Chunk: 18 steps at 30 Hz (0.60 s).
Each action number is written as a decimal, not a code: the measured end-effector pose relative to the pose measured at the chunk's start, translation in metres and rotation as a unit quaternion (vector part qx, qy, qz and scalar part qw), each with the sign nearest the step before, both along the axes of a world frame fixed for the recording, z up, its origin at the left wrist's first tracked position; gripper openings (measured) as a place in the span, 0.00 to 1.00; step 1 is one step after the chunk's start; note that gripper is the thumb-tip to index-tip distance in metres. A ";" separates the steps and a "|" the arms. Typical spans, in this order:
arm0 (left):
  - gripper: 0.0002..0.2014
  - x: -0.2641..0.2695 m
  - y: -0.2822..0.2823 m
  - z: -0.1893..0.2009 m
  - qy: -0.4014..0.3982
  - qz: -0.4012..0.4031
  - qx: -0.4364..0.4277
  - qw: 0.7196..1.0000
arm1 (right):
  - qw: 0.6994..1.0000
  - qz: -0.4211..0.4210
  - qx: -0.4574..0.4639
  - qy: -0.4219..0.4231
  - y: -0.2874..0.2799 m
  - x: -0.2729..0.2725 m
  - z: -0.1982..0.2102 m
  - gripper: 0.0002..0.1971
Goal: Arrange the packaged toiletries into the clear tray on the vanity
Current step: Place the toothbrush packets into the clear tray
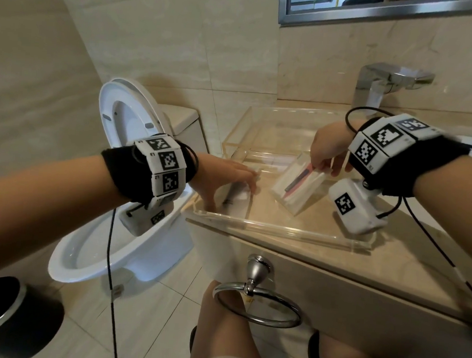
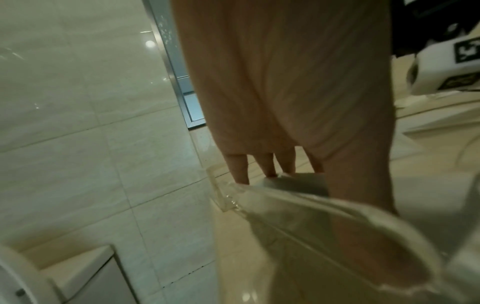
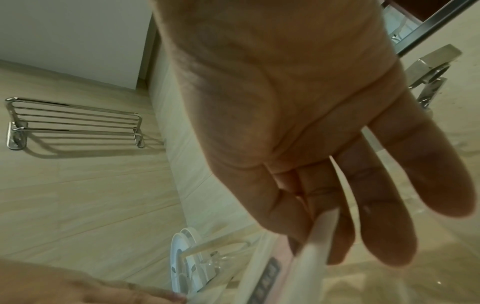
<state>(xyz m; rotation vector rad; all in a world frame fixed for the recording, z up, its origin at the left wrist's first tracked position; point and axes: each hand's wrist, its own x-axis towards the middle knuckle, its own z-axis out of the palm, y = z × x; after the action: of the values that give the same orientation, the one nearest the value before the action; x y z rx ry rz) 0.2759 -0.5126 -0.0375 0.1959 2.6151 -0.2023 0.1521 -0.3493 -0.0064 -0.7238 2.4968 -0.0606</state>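
Packets are going into the tray (image 1: 281, 232), so the task looks partly done. The right hand (image 1: 329, 149) pinches a bundle of white packets (image 1: 298, 186) by its top end, its low end inside the tray. The left hand (image 1: 223, 178) presses straight fingers on a flat packet (image 1: 235, 197) lying under it in the tray's near corner; whether more packets wait outside is unseen.

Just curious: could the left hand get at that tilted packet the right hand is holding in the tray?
Probably yes: the left hand is already inside the clear tray, with nothing visible between it and the packet.
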 end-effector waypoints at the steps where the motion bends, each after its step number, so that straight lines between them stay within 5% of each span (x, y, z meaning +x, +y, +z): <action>1: 0.42 0.000 -0.001 -0.001 0.001 -0.002 0.002 1.000 | 1.000 0.000 0.001 0.001 0.000 0.000 0.000 0.07; 10: 0.33 0.006 -0.002 0.008 -0.002 0.021 0.102 0.995 | 1.000 0.007 -0.020 0.013 -0.001 0.002 0.002 0.06; 18: 0.20 0.000 -0.019 0.025 0.228 0.214 0.177 0.933 | 0.979 -0.013 -0.202 -0.014 -0.019 0.000 0.012 0.10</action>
<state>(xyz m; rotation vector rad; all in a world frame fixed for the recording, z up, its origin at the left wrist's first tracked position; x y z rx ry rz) 0.2759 -0.5314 -0.0121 -0.3429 3.0534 0.4297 0.1522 -0.3687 0.0058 -0.8400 2.4922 -0.5974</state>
